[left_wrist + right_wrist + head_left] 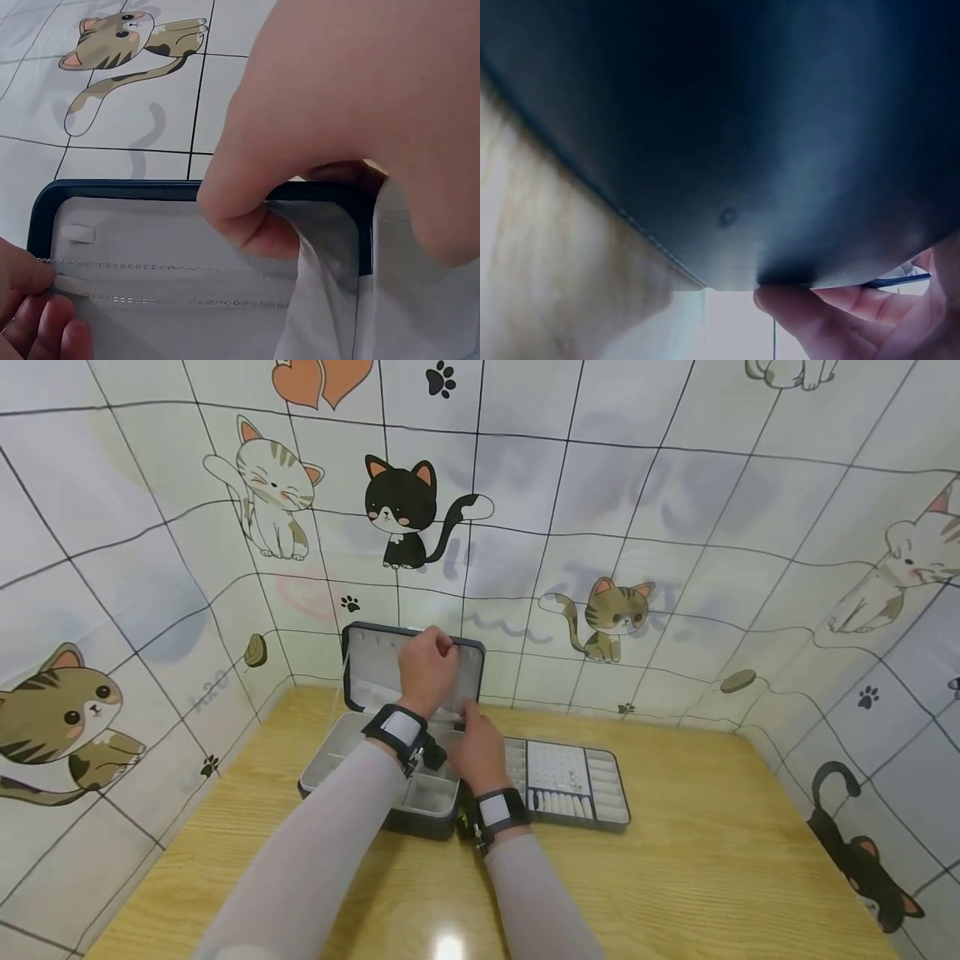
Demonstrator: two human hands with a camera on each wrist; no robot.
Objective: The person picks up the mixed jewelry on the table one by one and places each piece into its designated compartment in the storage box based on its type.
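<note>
Inside the lid [165, 232], one chain [195, 302] disappears behind a fabric flap [311, 322].

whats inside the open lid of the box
Inside the lid are two strands of thin chain, small tabs and pale cloth. The right hand covers part of it; whatever lies deeper behind the cloth is hidden.

Bright, diffuse light fills the head view, and a round white glare burns out on the yellow wood-grain desk [675, 877] at the bottom edge. A soft shadow lies beside the long, pale left sleeve [300, 868]. The left wrist view is dimmer and greyer, the thin silver chains [217, 303] reading fairly crisply. In the right wrist view, the smooth, dark navy box [667, 135] looms blurred and shadowed, with a bluish sheen, above washed-out white.
</note>
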